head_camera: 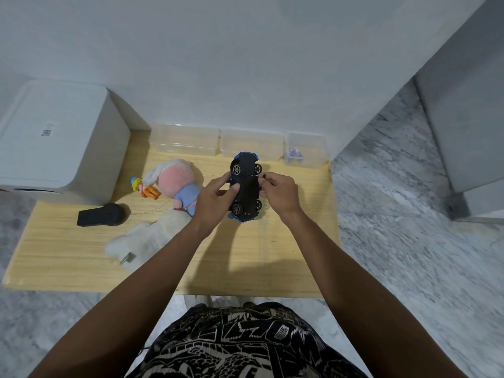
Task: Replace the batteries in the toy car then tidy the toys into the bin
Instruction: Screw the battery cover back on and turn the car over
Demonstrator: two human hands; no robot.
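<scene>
A blue toy car (246, 170) is held upside down above the wooden table (245, 263), its black underside and wheels facing me. My left hand (214, 199) grips the car's left side, thumb on the underside. My right hand (279, 193) pinches a small dark tool (264, 175) at the car's right edge, near the middle of the chassis. A plush rabbit doll (166, 203) with a pink face and blue dress lies left of the car. A small colourful figure (144, 188) lies by its head. A black remote control (99, 215) sits further left.
Three clear plastic containers line the table's back edge: one on the left (185, 143), one in the middle (251, 143), and one on the right (305, 151) holding small blue items. A large white lidded bin (60, 137) stands at the left. Marble floor surrounds the table.
</scene>
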